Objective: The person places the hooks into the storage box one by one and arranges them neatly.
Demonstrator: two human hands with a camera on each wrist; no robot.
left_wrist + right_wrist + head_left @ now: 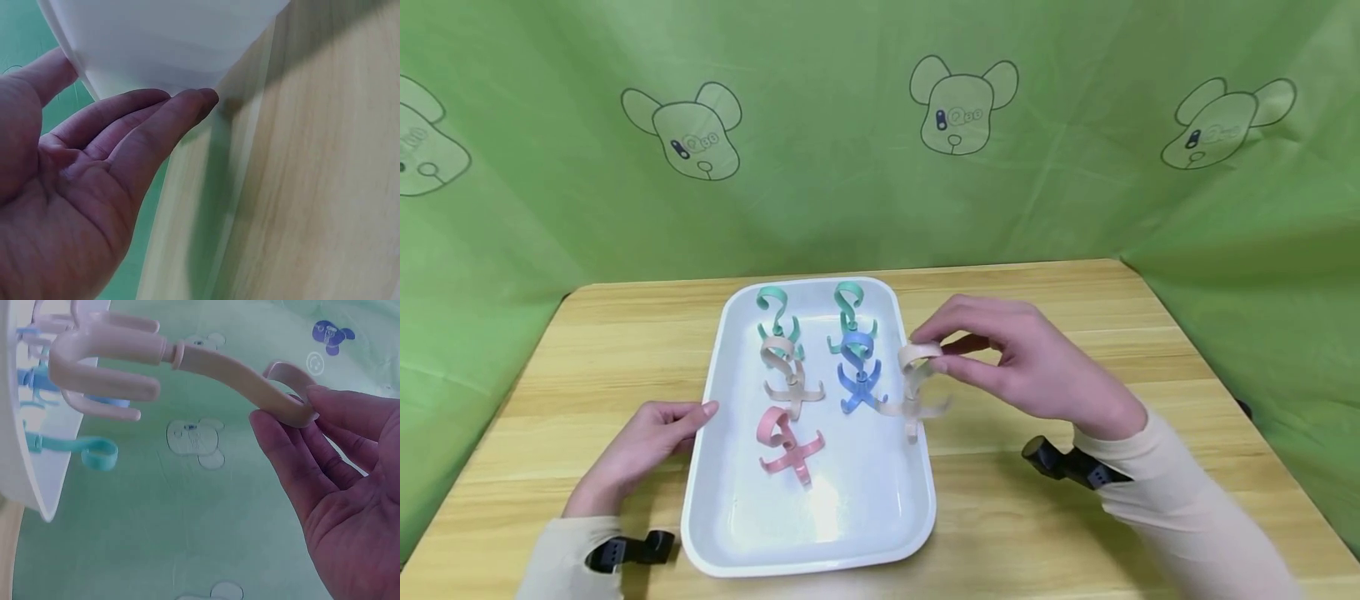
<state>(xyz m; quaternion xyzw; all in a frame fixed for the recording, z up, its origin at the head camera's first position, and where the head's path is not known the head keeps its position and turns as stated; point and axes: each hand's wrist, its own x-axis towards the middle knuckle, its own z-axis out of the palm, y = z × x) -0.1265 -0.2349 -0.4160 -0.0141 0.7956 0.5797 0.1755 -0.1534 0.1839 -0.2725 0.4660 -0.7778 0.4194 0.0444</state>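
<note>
A white tray (842,517) lies on the wooden table. In it stand two green hooks (848,312), a blue hook (861,387), a beige hook (795,392) and a pink hook (793,454), each with a curled top and several upturned prongs. My right hand (1030,358) pinches a second beige hook (225,375) by its curled end between thumb and fingers. That hook hangs prongs down over the tray's right rim. My left hand (651,442) holds the tray's left side, thumb on the rim and fingers (144,137) against the outer wall.
Wooden tabletop (610,358) extends on both sides of the tray. A green cloth (827,208) with bear-head drawings hangs behind and beside the table. Each wrist wears a black camera (1045,457) on a strap.
</note>
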